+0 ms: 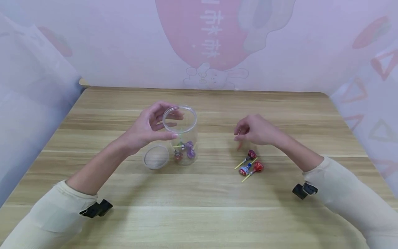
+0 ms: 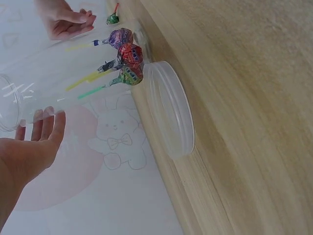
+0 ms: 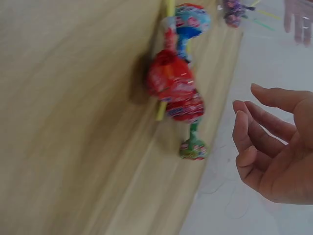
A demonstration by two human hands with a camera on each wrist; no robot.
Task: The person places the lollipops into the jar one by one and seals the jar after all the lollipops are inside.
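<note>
My left hand (image 1: 169, 126) grips a clear plastic jar (image 1: 184, 138) just under its open rim, thumb in front and fingers behind; the jar stands on the wooden table (image 1: 199, 207). Three wrapped lollipops (image 1: 186, 150) lie at its bottom, purple, red and green (image 2: 124, 58). The jar's clear lid (image 1: 156, 157) lies flat on the table beside it. My right hand (image 1: 237, 135) hovers to the right with loosely curled fingers, holding nothing (image 3: 279, 152). Below it lies a green lollipop (image 3: 193, 149). Three more lollipops (image 1: 251, 164), red and blue, lie just nearer to me.
A printed pale backdrop (image 1: 205, 45) closes the table's far edge, and translucent side panels (image 1: 28, 103) stand left and right. Bare wood stretches along the front of the table and between the jar and the loose lollipops.
</note>
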